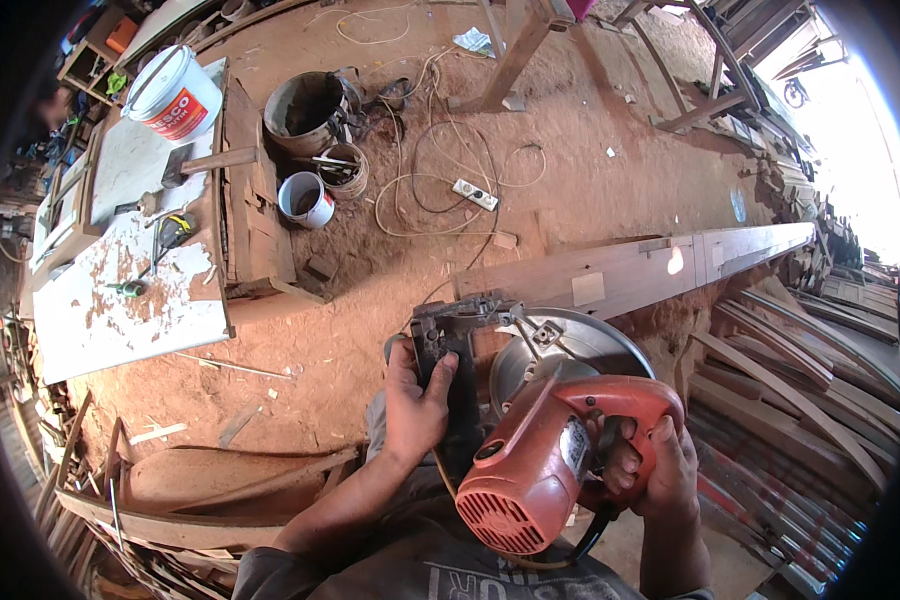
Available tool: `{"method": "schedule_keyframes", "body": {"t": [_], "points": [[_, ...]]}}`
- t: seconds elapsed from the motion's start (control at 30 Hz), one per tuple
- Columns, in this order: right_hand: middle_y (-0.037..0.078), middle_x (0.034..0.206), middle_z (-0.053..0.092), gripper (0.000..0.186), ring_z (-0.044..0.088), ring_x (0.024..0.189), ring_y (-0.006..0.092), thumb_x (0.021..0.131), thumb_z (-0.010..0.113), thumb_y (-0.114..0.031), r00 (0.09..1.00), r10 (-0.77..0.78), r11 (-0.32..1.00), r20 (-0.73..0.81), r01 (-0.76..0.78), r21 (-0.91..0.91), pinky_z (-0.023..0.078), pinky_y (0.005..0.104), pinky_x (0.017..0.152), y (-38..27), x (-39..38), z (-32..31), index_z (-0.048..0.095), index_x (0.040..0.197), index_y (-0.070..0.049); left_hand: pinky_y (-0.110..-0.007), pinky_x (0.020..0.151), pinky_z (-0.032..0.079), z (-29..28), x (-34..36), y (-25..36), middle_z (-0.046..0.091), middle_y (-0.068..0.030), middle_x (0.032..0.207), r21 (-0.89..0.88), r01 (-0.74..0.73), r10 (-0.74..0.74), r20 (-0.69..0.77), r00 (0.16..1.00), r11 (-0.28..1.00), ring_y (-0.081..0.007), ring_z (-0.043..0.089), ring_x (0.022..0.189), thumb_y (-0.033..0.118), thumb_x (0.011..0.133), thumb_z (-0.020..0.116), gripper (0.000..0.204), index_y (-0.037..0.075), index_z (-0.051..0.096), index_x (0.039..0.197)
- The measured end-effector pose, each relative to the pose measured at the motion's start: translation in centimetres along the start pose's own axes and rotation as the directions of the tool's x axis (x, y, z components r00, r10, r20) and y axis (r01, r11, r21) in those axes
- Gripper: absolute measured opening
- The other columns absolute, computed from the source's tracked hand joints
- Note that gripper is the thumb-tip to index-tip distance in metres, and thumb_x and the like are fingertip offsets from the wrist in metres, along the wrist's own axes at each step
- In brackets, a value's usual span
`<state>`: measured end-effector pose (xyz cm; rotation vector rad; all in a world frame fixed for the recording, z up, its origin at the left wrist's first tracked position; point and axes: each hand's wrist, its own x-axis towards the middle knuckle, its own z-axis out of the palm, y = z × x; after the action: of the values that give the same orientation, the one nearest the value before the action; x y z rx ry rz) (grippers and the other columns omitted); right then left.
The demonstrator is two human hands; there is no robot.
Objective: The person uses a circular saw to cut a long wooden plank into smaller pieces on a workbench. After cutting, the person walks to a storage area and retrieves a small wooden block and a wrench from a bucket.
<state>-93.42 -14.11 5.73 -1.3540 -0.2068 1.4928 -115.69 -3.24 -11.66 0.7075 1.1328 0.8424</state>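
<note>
One red-bodied, handheld electric circular saw [560, 435], held tilted at the lower centre of the view. Motor housing: scuffed and dusty, slotted vents [500, 522] at the near end, worn silvery label [574, 445] on the side. Red loop handle [669, 402] on the right. Round, silver metal blade guard [615, 345] faces away, upper right. Dark, flat metal base plate [462, 400] stands on edge, left. Dark power cord [597, 533] leaves underneath. Running state cannot be determined.
</note>
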Motion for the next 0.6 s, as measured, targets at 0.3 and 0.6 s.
{"method": "schedule_keyframes", "body": {"t": [0.3,0.6], "points": [[0.007,0.082,0.056,0.046,0.053,0.058,0.0112,0.101,0.066,-0.043,1.000,-0.006,1.000,0.008,0.005,0.031,0.047,0.0269,0.050,-0.47,0.38,0.06,0.055,0.118,-0.002,-0.024,0.086,0.048,0.43,0.30,0.46,0.067,-0.0037,0.107,-0.016,0.017,-0.017,-0.016,1.000,1.000,-0.0077,0.061,0.096,0.002,0.101,0.064,0.022,0.004,0.052,0.119],[0.006,0.079,0.057,0.045,0.055,0.056,0.0112,0.102,0.065,-0.046,1.000,-0.019,1.000,0.020,0.020,-0.012,0.046,0.0265,0.049,-0.87,0.65,0.58,0.056,0.113,-0.003,-0.025,0.087,0.050,0.39,0.45,0.69,0.068,-0.0055,0.109,0.000,0.020,-0.020,-0.023,1.000,1.000,-0.0088,0.063,0.097,0.004,0.101,0.064,0.024,0.003,0.052,0.122]]}}
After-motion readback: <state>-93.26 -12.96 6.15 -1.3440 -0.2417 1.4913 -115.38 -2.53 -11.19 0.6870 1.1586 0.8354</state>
